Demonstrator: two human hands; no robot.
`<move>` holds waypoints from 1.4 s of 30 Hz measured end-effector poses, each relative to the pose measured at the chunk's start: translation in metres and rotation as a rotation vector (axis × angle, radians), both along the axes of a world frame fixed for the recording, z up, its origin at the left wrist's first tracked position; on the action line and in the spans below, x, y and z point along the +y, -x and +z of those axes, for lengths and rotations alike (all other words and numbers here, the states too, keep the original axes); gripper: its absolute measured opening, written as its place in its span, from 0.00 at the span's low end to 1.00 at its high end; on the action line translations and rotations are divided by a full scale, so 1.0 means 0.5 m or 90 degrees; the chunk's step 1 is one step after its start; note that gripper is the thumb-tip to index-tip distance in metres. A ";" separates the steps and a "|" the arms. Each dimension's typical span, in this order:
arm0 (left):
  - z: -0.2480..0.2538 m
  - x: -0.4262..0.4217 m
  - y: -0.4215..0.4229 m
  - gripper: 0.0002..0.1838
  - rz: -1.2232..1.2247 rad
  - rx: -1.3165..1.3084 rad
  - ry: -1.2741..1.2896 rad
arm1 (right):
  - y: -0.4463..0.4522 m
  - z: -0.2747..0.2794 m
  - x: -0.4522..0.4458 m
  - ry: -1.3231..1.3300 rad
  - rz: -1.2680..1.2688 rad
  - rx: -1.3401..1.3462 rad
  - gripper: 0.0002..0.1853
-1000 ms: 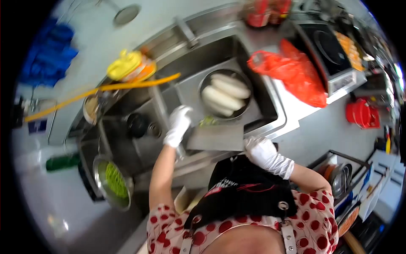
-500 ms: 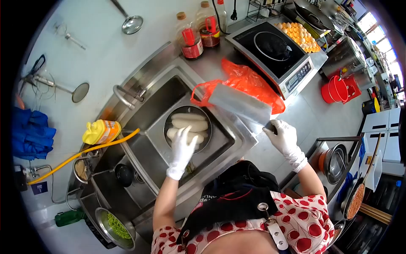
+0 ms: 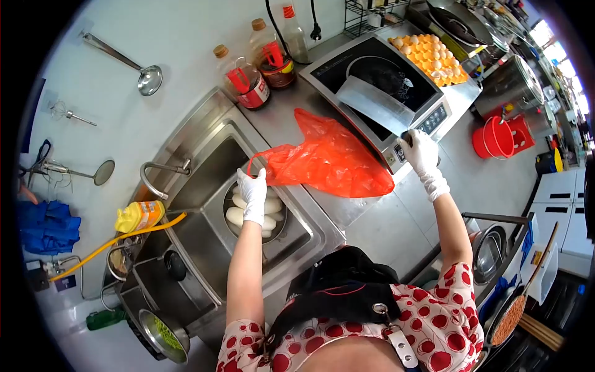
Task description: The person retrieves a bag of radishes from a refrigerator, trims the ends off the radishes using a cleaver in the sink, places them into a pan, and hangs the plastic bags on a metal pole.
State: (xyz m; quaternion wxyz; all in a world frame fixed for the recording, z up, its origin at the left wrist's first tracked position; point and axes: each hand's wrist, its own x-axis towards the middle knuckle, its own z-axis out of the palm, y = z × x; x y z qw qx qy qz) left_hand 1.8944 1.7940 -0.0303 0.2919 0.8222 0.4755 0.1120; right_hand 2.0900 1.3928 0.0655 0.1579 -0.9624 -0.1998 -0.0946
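My right hand (image 3: 421, 152), in a white glove, grips the dark handle of a cleaver (image 3: 375, 105). Its broad blade lies over or just above the black induction cooker (image 3: 378, 68). My left hand (image 3: 252, 195), also gloved, reaches over the sink (image 3: 297, 245) with its fingers apart at the looped handle of a red plastic bag (image 3: 334, 158); whether they touch the loop is hard to tell. Beneath that hand, several pale, peeled root vegetables (image 3: 235, 216) rest in a round pan (image 3: 282, 229) in the sink, partly hidden by the glove and wrist.
A faucet (image 3: 149, 180) and a yellow bottle (image 3: 139, 216) stand at the sink's far side. Sauce bottles (image 3: 251, 90) are against the wall. Behind the cooker sits an egg tray (image 3: 427, 59). A bowl of green vegetables (image 3: 164, 335) is at the lower left.
My left hand has lifted off the root vegetables and moved forward to the bag's handle. My right hand has carried the cleaver from above the bag to over the cooker. The view has shifted.
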 end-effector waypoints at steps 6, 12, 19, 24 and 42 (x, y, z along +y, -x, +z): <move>-0.026 0.026 0.052 0.10 0.189 -0.229 0.500 | -0.067 -0.018 0.013 0.028 0.023 0.004 0.17; 0.098 -0.004 0.130 0.10 0.115 -0.561 0.700 | -0.080 -0.032 0.015 0.032 0.038 -0.013 0.16; 0.347 -0.096 0.256 0.12 -0.063 -0.708 0.609 | -0.022 0.038 0.142 -0.060 0.156 -0.231 0.14; 0.475 -0.139 0.400 0.15 -0.180 -0.774 0.475 | 0.154 0.053 0.472 -0.314 0.447 0.311 0.33; 0.689 -0.081 0.945 0.35 0.312 -0.588 -0.737 | 0.811 0.526 0.780 -0.965 0.753 -0.006 0.08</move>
